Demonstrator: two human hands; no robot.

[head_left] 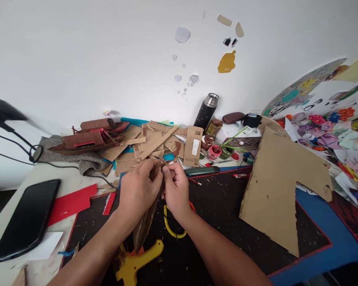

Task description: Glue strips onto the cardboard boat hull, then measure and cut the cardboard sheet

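My left hand [140, 183] and my right hand [176, 186] meet near the middle of the view, thumbs and fingers pinched together on the far end of a folded brown cardboard piece [147, 222]. That piece slants down toward me beneath my left hand, its near end above a yellow tool [137, 262]. Scissors with a yellow handle loop [170, 230] lie partly under my right wrist. What exactly the fingertips press is partly hidden by the fingers.
Cardboard scraps [152, 139], a brown model boat [86, 139], a black flask [207, 111] and paint pots [214, 151] line the wall. A large cardboard sheet [271, 190] lies right, a black phone [26, 218] left. A green cutter [203, 171] is beyond my right hand.
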